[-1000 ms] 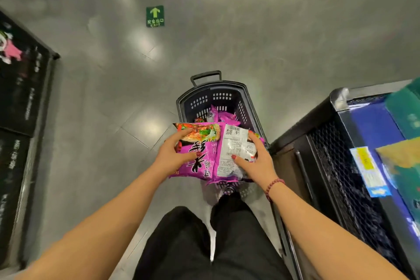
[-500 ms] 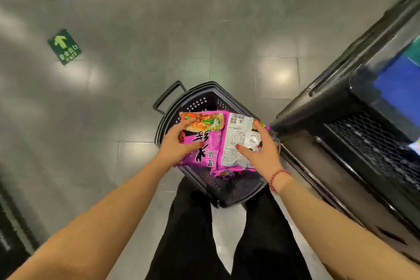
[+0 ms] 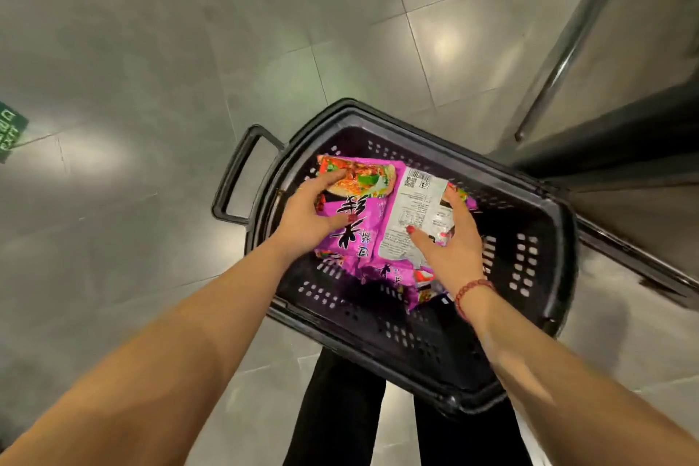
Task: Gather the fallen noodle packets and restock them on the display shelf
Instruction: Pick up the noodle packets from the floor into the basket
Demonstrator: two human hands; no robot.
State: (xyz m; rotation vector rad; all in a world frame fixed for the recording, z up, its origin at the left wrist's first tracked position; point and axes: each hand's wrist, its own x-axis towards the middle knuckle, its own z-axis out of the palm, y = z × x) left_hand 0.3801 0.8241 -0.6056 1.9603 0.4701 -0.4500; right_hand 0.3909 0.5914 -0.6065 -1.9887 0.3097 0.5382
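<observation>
Slippery stack over the basket [image 3: 524,261]
The left hand [image 3: 306,212] and right hand [image 3: 450,242] clamped the noodle packets [image 3: 378,216] from both sides at frame centre; slick wrappers could have slid out.

- A black perforated plastic basket [image 3: 526,257] stands on the grey tiled floor [image 3: 159,49].
- Over the basket, the left hand [image 3: 306,212] and right hand [image 3: 450,250] grip glossy purple noodle packets [image 3: 363,227] from either side.
- Further purple packets [image 3: 393,276] lie inside it, beneath them.
- A green floor sign [image 3: 11,132] lies well left of the basket.
</observation>
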